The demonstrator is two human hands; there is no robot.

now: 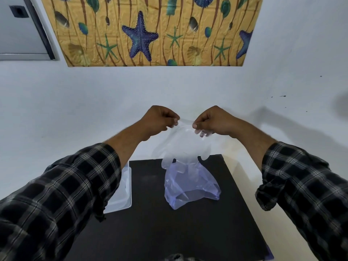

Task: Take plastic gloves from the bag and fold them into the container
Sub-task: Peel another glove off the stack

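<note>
Head view: both arms raised over a small black square table point(150, 232), sleeves of a dark plaid shirt point(56, 194) pushed up to the forearm. The left hand point(158, 120) and the right hand point(214, 121) are held up level with each other and near together, each with thumb and forefinger pinched shut on the top edge of a thin clear plastic glove point(180, 146). The glove hangs down between the hands in the air, its fingers pointing downward, the film spread flat and see-through against the white wall point(75, 100). Directly under it, on the table top, stands a crumpled pale violet plastic bag point(190, 189); the glove's lower tips overlap the bag's upper part in the picture, contact not discernible. At the table's left edge sits a clear rectangular plastic container point(126, 185), partly hidden behind the left sleeve, contents not legible. On the wall above hangs a yellow panel printed with blue starfish and shells point(150, 31).
</note>
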